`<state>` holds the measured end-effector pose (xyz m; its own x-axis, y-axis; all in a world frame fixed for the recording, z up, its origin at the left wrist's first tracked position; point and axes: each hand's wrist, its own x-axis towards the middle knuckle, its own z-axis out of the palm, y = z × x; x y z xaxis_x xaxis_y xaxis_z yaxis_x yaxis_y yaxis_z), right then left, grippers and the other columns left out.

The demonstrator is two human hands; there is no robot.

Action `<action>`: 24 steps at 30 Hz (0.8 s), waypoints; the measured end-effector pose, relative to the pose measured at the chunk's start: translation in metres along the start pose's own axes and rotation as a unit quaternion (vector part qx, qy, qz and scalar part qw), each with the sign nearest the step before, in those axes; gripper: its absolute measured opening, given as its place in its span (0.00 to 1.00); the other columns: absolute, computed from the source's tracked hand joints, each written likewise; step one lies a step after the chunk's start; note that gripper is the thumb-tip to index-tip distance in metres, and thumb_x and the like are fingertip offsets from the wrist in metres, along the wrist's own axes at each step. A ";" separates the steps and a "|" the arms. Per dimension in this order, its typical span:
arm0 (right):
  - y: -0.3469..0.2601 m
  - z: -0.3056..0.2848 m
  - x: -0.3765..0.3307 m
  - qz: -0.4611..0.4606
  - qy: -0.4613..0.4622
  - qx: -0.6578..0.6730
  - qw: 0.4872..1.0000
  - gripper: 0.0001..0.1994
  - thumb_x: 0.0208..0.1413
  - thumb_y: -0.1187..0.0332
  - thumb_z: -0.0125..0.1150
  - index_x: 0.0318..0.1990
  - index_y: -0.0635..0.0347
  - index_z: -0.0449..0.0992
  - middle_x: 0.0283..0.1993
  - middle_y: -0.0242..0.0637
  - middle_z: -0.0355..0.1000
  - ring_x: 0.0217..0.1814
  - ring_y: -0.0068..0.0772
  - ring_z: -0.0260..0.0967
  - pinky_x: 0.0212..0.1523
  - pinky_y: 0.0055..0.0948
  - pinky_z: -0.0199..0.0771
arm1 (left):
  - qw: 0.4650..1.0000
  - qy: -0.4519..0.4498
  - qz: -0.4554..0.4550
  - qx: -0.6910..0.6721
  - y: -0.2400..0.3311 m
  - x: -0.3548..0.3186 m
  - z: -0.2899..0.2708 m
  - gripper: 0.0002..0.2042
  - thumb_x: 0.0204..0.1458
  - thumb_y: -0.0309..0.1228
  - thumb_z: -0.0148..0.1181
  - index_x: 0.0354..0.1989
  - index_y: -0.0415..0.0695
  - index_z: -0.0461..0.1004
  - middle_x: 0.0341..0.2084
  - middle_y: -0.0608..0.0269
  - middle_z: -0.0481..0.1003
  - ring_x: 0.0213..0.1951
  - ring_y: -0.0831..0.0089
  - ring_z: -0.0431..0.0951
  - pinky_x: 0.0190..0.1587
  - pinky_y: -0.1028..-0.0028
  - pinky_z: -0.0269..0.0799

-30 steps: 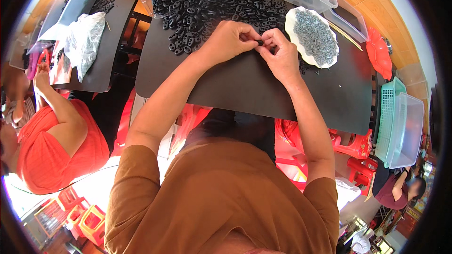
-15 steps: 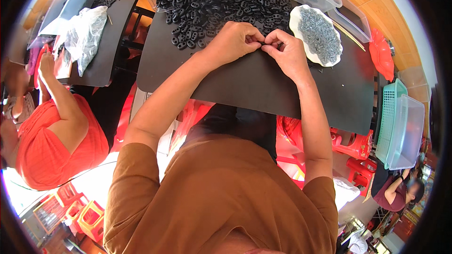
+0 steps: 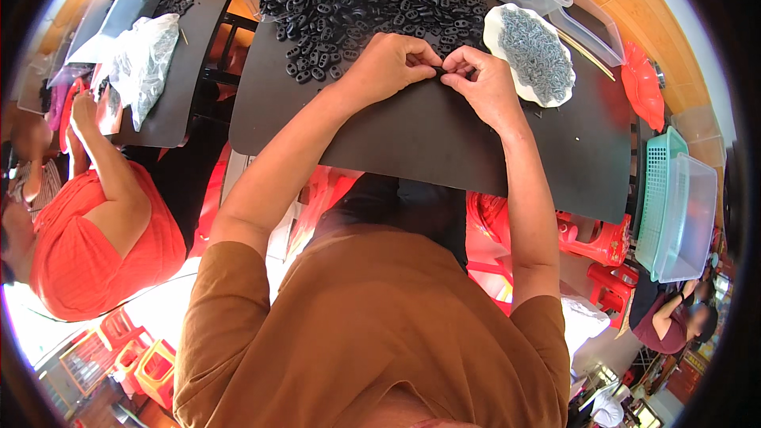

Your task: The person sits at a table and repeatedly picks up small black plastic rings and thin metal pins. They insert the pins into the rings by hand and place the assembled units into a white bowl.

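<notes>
Small black piece (image 3: pixel 439 70) between your 2 hands, fingertips of left hand (image 3: pixel 388 67) and right hand (image 3: pixel 485 87) both pinching it; neither nearer. Long axis hidden, can't tell. Scalloped white dish (image 3: pixel 493 30) just beyond right hand.

- Pile of pieces (image 3: pixel 349 0): black
- Held piece (image 3: pixel 440 72): black
- Small rods (image 3: pixel 535 55): bluish grey
- Scalloped dish (image 3: pixel 492 33): creamy white
- Worktop (image 3: pixel 396 135): dark grey-brown, reddish tinge towards the right end
- Sticks (image 3: pixel 587 56): pale yellow
- Flower-shaped dish (image 3: pixel 640 87): plain red
- Basket (image 3: pixel 656 178): mint green, patterned with small holes
- Wearer's shirt (image 3: pixel 365 301): plain brown
- Co-worker's top (image 3: pixel 111 269): coral red
- Stacked stools (image 3: pixel 154 372): orange-red
- Bag (image 3: pixel 147 63): whitish, see-through
</notes>
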<state>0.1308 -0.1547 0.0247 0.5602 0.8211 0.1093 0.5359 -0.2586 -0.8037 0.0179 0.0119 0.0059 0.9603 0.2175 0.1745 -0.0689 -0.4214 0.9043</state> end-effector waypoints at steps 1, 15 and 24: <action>0.000 0.000 0.000 0.000 -0.003 0.002 1.000 0.08 0.45 0.78 0.68 0.33 0.62 0.76 0.28 0.30 0.76 0.31 0.21 0.70 0.37 0.24 0.73 | 1.000 0.000 0.001 -0.001 0.000 0.000 0.000 0.06 0.51 0.23 0.65 0.37 0.37 0.81 0.29 0.62 0.81 0.32 0.78 0.81 0.38 0.77 0.77; 0.001 0.002 -0.003 -0.014 -0.007 -0.030 0.999 0.12 0.45 0.78 0.68 0.37 0.59 0.74 0.29 0.32 0.76 0.31 0.26 0.72 0.37 0.26 0.74 | 1.000 -0.007 -0.002 0.004 0.000 -0.002 0.002 0.05 0.50 0.24 0.65 0.35 0.38 0.81 0.28 0.64 0.81 0.31 0.80 0.80 0.37 0.77 0.76; -0.002 -0.002 -0.004 -0.032 0.000 -0.035 0.999 0.12 0.46 0.79 0.68 0.39 0.59 0.75 0.31 0.33 0.77 0.33 0.26 0.72 0.40 0.27 0.75 | 1.000 0.000 -0.003 0.021 -0.001 -0.001 0.001 0.06 0.50 0.24 0.65 0.35 0.39 0.81 0.27 0.64 0.81 0.30 0.80 0.80 0.36 0.78 0.76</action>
<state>0.1280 -0.1585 0.0270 0.5230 0.8373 0.1592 0.6139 -0.2404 -0.7519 0.0169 0.0107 0.0045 0.9609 0.2190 0.1695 -0.0525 -0.4571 0.8879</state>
